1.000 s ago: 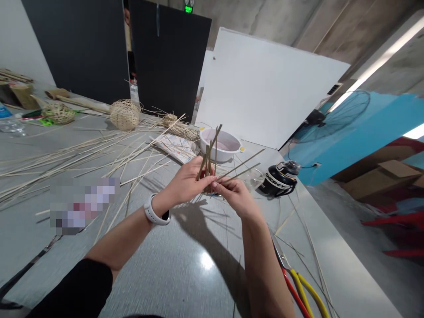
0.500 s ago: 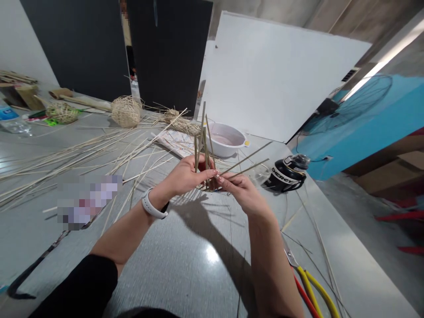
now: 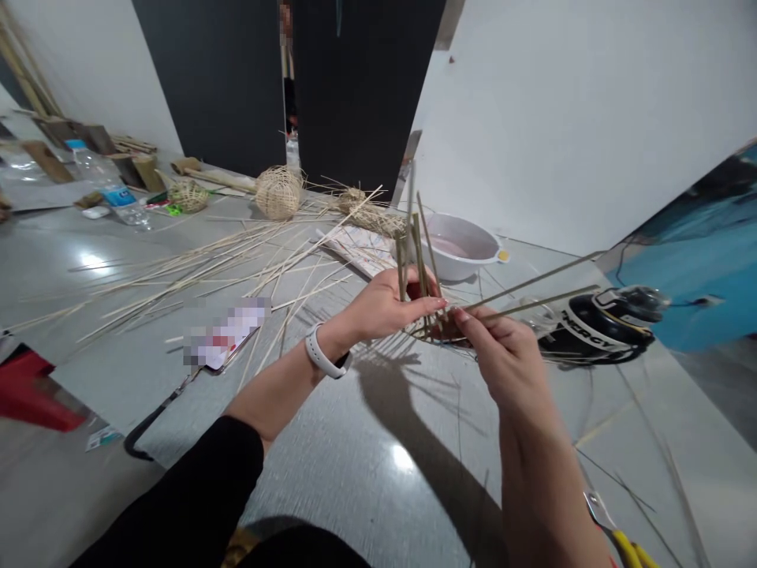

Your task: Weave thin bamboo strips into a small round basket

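Observation:
Near the middle of the view, my left hand (image 3: 393, 304) is closed on several upright green-brown strips (image 3: 419, 248) of a small woven piece. A white watch band is round that wrist. My right hand (image 3: 500, 335) pinches the piece at its right side, its thumb close to my left thumb. Two long strips (image 3: 538, 278) stick out to the right from between its fingers. The woven part between my hands is mostly hidden by the fingers.
A white basin (image 3: 461, 244) stands behind my hands, a black bottle (image 3: 591, 327) to the right. Yellow-handled scissors (image 3: 627, 548) lie lower right. Loose strips (image 3: 206, 264), a woven ball (image 3: 279, 193), a phone (image 3: 230, 335) and a plastic bottle (image 3: 121, 197) are on the left.
The view has turned left, so everything appears further right, and more of the table's left end shows. Both hands keep their hold on the strips, with little change in their pose.

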{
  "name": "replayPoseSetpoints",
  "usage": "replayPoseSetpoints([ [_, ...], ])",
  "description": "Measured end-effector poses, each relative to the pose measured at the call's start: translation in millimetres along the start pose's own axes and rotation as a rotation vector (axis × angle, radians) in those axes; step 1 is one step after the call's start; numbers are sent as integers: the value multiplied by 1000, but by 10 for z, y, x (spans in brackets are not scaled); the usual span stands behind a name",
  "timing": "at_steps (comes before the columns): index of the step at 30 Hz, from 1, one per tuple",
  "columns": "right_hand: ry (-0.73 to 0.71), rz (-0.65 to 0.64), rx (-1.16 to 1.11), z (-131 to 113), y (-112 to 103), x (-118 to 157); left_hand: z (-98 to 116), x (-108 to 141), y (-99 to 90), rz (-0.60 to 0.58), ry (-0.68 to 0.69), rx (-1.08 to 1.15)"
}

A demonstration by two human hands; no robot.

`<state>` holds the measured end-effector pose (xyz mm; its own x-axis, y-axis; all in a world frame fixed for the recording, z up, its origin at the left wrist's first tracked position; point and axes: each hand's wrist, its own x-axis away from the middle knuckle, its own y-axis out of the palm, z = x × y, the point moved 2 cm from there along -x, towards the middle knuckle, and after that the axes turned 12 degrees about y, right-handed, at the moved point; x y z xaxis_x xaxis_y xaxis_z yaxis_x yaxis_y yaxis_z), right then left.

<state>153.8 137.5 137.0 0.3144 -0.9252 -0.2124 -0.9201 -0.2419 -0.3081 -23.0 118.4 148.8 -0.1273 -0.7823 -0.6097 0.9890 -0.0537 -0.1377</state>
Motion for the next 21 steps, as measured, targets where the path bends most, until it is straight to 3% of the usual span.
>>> replayPoseSetpoints([
  [4,-24,21,70,-50,-11,22,-13,0,13,-35,-26,60],
  [7,8,-85,46,-66,-11,27,-12,-4,31,-116,-46,65],
  [10,68,-200,7,-49,2,32,-18,-12,30,-110,-38,5],
  [14,116,-191,58,-32,34,30,-33,-13,40,-89,-37,-35],
  [21,38,-191,133,-49,50,-4,-14,20,89,-76,-61,-62],
])
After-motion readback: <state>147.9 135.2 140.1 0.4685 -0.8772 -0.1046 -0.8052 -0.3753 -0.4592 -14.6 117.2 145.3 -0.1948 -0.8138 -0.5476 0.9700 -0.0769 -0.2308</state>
